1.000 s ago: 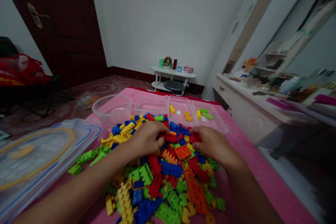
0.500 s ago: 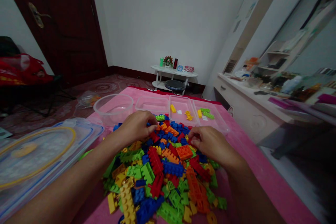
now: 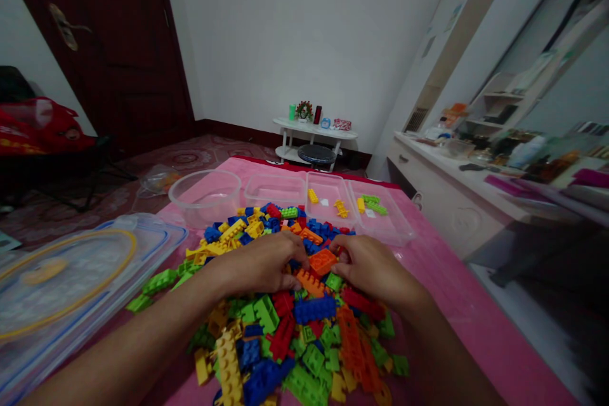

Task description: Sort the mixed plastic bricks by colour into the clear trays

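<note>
A large heap of toy building bricks (image 3: pixel 314 309) in blue, red, green, yellow and orange lies before me. My right hand (image 3: pixel 373 263) is closed at the right end of an orange brick (image 3: pixel 323 261), thumb and fingers pinching its edge. My left hand (image 3: pixel 269 261) reaches over the middle of the heap with fingers bent and thumb apart. Its fingertips are at the left side of that orange brick, just above an orange toothed brick (image 3: pixel 310 283). I see nothing held in the left hand, though its palm side is hidden.
Behind the heap stand a round clear tub (image 3: pixel 205 200) and a clear tray (image 3: pixel 275 189). Two more trays, a middle tray (image 3: pixel 328 179) and a right tray (image 3: pixel 397 225), hold yellow and green bricks. Clear lids (image 3: pixel 157 238) lie at left on the pink cloth (image 3: pixel 457 304).
My left hand has moved right and nearer, onto the middle of the heap. My right hand has shifted slightly left, and the orange brick has moved up and left with it.
</note>
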{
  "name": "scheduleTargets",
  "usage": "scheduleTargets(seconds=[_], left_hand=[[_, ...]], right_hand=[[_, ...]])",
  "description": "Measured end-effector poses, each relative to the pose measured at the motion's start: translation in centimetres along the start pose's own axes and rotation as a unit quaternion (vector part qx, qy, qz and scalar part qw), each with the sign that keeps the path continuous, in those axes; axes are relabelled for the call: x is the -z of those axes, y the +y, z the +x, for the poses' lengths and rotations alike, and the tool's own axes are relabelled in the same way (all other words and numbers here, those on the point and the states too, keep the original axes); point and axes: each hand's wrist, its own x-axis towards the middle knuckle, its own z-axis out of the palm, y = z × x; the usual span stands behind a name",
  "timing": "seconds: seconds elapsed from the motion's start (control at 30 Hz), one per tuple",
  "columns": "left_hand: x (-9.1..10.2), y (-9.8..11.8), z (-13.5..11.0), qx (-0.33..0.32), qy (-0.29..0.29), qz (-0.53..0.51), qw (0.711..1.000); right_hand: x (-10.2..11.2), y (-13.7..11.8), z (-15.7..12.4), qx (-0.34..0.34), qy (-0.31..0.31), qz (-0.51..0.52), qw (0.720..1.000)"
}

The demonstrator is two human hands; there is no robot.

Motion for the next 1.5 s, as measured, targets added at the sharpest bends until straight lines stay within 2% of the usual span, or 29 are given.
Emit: scheduleTargets(seconds=[0.17, 0.23, 0.37, 0.43, 0.53, 0.67, 0.77, 0.87, 0.97, 1.07, 1.13, 1.2, 1.27, 1.33, 1.4, 1.43, 1.5], left_hand=[[0.1, -0.1, 0.0, 0.015, 0.009, -0.001, 1.000], [0.4, -0.1, 0.0, 0.029, 0.012, 0.003, 0.999], [1.3, -1.2, -0.1, 0.070, 0.017, 0.048, 0.996], [1.7, -2.1, -0.1, 0.098, 0.046, 0.081, 0.991], [2.1, -3.4, -0.1, 0.132, 0.100, 0.077, 0.983], [2.1, -4.3, 0.2, 0.165, 0.157, 0.073, 0.971], [1.6, -3.7, 0.5, 0.124, 0.172, 0.050, 0.976], [0.7, -2.6, 0.8, 0.048, 0.140, 0.010, 0.989], [-0.1, -1.9, 0.9, 0.022, 0.088, 0.006, 0.996], [-0.3, -1.5, 0.7, 0.023, 0.068, 0.027, 0.997], [-0.1, -1.2, 0.6, 0.017, 0.060, 0.041, 0.997], [0.1, -0.9, 0.5, 0.012, 0.053, 0.050, 0.997], [0.3, -0.5, 0.4, 0.009, 0.048, 0.052, 0.997], [0.5, -0.3, 0.4, 0.002, 0.042, 0.047, 0.998], [0.5, -0.2, 0.3, -0.004, 0.036, 0.039, 0.999], [0.5, -0.2, 0.2, -0.004, 0.035, 0.034, 0.999], [0.5, -0.3, 0.2, 0.004, 0.036, 0.026, 0.999]], right_hand=[[0.3, -0.1, 0.3, 0.005, 0.036, 0.095, 0.995], [1.2, 0.3, -0.2, 0.000, 0.008, 0.079, 0.997], [3.1, 1.2, -1.6, -0.038, -0.084, -0.018, 0.996], [3.3, 1.2, -2.1, -0.042, -0.104, -0.045, 0.993], [2.9, 1.2, -2.0, -0.033, -0.105, -0.044, 0.993], [2.1, 1.5, -1.2, -0.034, -0.041, -0.027, 0.998], [1.0, 1.3, -0.7, 0.004, 0.033, -0.018, 0.999], [-0.2, 0.5, -0.3, 0.072, 0.036, 0.003, 0.997], [0.1, 0.1, -0.5, 0.078, 0.021, -0.003, 0.997], [2.5, 1.7, -1.4, 0.022, 0.051, -0.027, 0.998], [4.4, 3.9, -2.2, -0.061, 0.084, -0.063, 0.993], [5.9, 6.5, -2.8, -0.140, 0.088, -0.089, 0.982], [6.6, 8.3, -3.1, -0.194, 0.074, -0.095, 0.974], [6.5, 8.6, -3.0, -0.220, 0.078, -0.088, 0.968], [5.6, 7.4, -2.3, -0.206, 0.117, -0.071, 0.969], [4.9, 6.3, -1.8, -0.177, 0.141, -0.056, 0.972], [2.9, 3.9, -0.6, -0.072, 0.178, -0.009, 0.981]])
